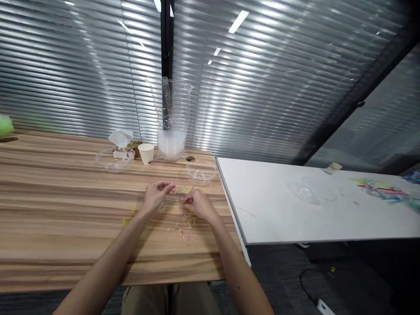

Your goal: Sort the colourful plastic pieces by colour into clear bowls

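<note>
Small yellow and pink pieces [190, 220] lie scattered on the wood-grain table [65, 197], near its right end, between and beneath the two hands. From my remote station, I read the positions as follows.

Left hand [156, 193]: located at the left edge of the scatter, just above the tabletop. Thumb and fingers are drawn close together at the tips. I cannot tell whether a piece sits between them.

Right hand [199, 204]: located over the main group of pieces, with the fingers curled downward and inward. I cannot confirm the fingertip gap or any grip (the hand hides part of the group from my view).

A separate yellow cluster [127, 218] lies left of the left forearm. A few loose pieces [185, 237] lie on the near side of the scatter.

Beyond the right hand, I locate a clear bowl [197, 180] near the table's right end. Further left stand a paper cup [146, 154] and a second clear bowl [114, 167], with a white tissue [120, 137] rising behind it. A transparent bag [180, 105] stands upright near the blinds. To the right, a white table [262, 197] adjoins the work surface.
</note>
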The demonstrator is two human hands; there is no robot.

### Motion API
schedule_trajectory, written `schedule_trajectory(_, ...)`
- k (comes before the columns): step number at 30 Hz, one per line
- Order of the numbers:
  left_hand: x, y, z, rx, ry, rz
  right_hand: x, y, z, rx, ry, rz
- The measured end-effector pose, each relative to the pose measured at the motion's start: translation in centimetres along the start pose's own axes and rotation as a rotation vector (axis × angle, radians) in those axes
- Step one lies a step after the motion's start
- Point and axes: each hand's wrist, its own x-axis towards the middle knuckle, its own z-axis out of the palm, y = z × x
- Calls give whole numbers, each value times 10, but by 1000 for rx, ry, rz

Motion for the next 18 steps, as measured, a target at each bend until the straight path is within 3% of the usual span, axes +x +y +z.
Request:
schedule_trajectory(12,-6,-2,1,-56,-84,-84,0,1,11,-51,-24,-44)
schedule_trajectory(18,-8,-5,0,-130,-158,-196,-3,-4,16,-144,-53,-93)
